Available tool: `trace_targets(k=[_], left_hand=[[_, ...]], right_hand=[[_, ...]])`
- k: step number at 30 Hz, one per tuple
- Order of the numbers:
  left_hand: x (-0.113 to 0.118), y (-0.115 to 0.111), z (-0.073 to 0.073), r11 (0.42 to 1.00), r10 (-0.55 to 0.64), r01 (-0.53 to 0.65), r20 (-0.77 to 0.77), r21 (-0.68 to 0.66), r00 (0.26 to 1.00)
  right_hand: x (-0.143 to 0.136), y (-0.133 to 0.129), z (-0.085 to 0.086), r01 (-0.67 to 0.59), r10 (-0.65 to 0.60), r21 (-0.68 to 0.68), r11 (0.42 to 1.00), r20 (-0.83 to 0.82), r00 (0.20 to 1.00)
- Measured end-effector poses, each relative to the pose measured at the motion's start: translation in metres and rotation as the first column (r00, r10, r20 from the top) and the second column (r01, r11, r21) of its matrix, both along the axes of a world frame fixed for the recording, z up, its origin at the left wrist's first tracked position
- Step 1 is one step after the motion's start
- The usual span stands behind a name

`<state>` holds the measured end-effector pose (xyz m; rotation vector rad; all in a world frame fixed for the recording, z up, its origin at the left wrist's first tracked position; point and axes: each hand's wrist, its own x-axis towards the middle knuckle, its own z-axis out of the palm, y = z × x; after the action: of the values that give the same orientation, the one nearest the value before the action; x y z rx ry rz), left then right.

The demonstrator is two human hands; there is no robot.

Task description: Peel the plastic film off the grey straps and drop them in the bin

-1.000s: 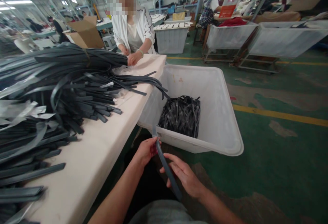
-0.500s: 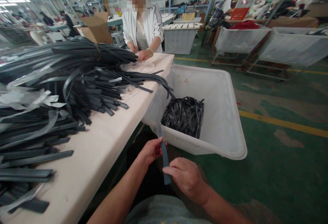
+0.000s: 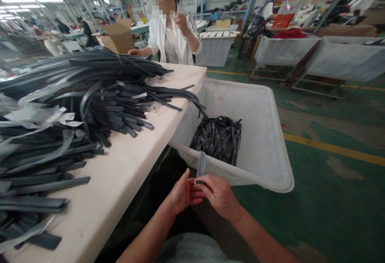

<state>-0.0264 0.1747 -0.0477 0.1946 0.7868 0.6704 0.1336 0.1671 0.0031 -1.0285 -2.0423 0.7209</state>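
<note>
A flat dark strap [image 3: 201,164] runs over the near rim of the white plastic bin toward me. Its near end is pinched between the thumb and fingers of my right hand [image 3: 221,197]. Close beside that end is my left hand [image 3: 184,194], palm turned up, thumb raised and fingers apart; its fingertips come near the right hand, and I cannot tell whether they touch. A tangled heap of black straps [image 3: 218,138] lies inside the bin [image 3: 258,134]. Many more dark straps [image 3: 120,110] are piled on the table to the left.
The pale-covered table [image 3: 129,166] runs along my left, its edge against the bin. Clear plastic wrapping [image 3: 39,114] lies among the straps. Across the table stands a person in a white jacket [image 3: 173,38]. Wheeled bins [image 3: 284,48] stand at the back right.
My left hand has let go of the strap and opened. My right hand has moved up with the strap's end. The person opposite has raised one hand.
</note>
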Motion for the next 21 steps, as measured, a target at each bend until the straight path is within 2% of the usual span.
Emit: trace_targets(k=[1, 2, 3, 4, 6, 8, 9, 11, 13, 14, 15, 17, 18, 19, 21], left_hand=[[0.002, 0.003, -0.001, 1.000, 0.004, -0.004, -0.014, 0.024, 1.000], [0.005, 0.007, -0.001, 0.999, 0.011, -0.009, -0.036, 0.044, 0.999], [0.007, 0.012, 0.000, 0.998, 0.016, -0.012, -0.063, 0.060, 0.998], [0.008, 0.018, 0.002, 0.997, 0.022, -0.015, -0.094, 0.073, 0.995], [0.009, 0.032, 0.010, 0.994, 0.035, -0.019, -0.155, 0.103, 0.987], [0.006, 0.048, 0.018, 0.990, 0.059, -0.033, -0.194, 0.137, 0.979], [0.005, 0.056, 0.022, 0.988, 0.077, -0.048, -0.204, 0.144, 0.976], [0.000, 0.070, 0.029, 0.985, 0.125, -0.093, -0.225, 0.148, 0.966], [-0.003, 0.081, 0.034, 0.972, 0.190, -0.147, -0.250, 0.182, 0.949], [-0.005, 0.084, 0.036, 0.962, 0.225, -0.171, -0.259, 0.214, 0.939], [-0.007, 0.084, 0.038, 0.950, 0.255, -0.190, -0.263, 0.248, 0.930], [-0.012, 0.079, 0.041, 0.925, 0.282, -0.189, -0.263, 0.328, 0.923], [-0.015, 0.073, 0.042, 0.912, 0.277, -0.165, -0.267, 0.375, 0.923], [-0.019, 0.066, 0.043, 0.897, 0.262, -0.128, -0.277, 0.423, 0.924], [-0.028, 0.049, 0.044, 0.862, 0.218, -0.035, -0.308, 0.505, 0.926]], right_hand=[[-0.001, -0.007, 0.008, -0.003, -0.005, -0.140, 0.990, -0.056, 0.998], [-0.002, -0.014, 0.016, -0.040, -0.001, -0.289, 0.957, -0.141, 0.990], [-0.005, -0.021, 0.023, -0.111, 0.003, -0.430, 0.896, -0.244, 0.970], [-0.008, -0.029, 0.029, -0.205, -0.001, -0.549, 0.810, -0.351, 0.936], [-0.019, -0.044, 0.032, -0.407, -0.031, -0.693, 0.595, -0.525, 0.850], [-0.032, -0.057, 0.024, -0.531, -0.064, -0.754, 0.387, -0.597, 0.800], [-0.039, -0.063, 0.016, -0.560, -0.066, -0.770, 0.305, -0.604, 0.794], [-0.051, -0.072, -0.005, -0.589, -0.054, -0.790, 0.171, -0.604, 0.795], [-0.059, -0.077, -0.023, -0.599, -0.030, -0.796, 0.092, -0.603, 0.797], [-0.061, -0.077, -0.029, -0.605, -0.016, -0.793, 0.074, -0.607, 0.794], [-0.062, -0.076, -0.032, -0.611, -0.002, -0.787, 0.080, -0.613, 0.790], [-0.058, -0.068, -0.029, -0.617, 0.014, -0.770, 0.161, -0.624, 0.782], [-0.053, -0.061, -0.024, -0.609, 0.002, -0.758, 0.234, -0.626, 0.780], [-0.048, -0.053, -0.018, -0.581, -0.037, -0.742, 0.334, -0.626, 0.779], [-0.033, -0.031, -0.005, -0.442, -0.184, -0.700, 0.561, -0.626, 0.758]])
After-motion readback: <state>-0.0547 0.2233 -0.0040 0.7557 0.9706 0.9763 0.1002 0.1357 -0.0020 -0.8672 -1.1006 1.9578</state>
